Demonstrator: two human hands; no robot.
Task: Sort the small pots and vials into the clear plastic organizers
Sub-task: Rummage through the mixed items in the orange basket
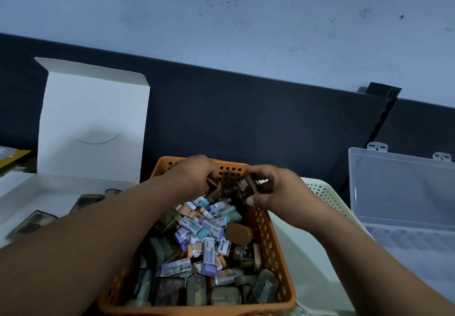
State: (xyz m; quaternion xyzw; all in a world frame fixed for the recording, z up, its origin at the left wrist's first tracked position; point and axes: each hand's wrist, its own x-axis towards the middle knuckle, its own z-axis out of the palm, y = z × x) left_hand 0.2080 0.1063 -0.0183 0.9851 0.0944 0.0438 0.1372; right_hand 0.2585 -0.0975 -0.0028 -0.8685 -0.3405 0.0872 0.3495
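Right grip [278, 192] holds dark brown pot [246, 188] | left grip [194, 172] in orange basket [273, 246], hold unclear

A: Baskets?
B: Two. One orange basket [267, 238], one white basket [327, 193].
A: Other containers?
B: One organizer [403, 192]. One box [93, 118], three dark cases [40, 222] visible in it.
A: Pots [237, 233], vials [209, 229]?
B: Heaped, overlapping. Dozens; exact count not obtainable.
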